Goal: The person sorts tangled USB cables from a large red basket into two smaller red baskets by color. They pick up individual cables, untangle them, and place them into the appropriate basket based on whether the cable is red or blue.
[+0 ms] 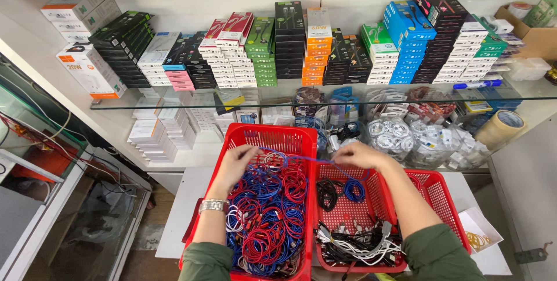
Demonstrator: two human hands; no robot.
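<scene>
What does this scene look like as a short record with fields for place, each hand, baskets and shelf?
place: shop counter under a glass shelf
left hand: over the left red basket, touching coiled cables
right hand: pinching a blue cable stretched between both hands
left basket contents: red, blue and white coiled cables
middle red basket: black and white cables, one blue coil
shelf: stacks of small boxes in many colours

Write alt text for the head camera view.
Two hands, the left hand and right hand, stretch a blue cable over a red basket full of coiled red and blue cables. Beside it sits a second red basket; behind are shelves of stacked boxes.
</scene>
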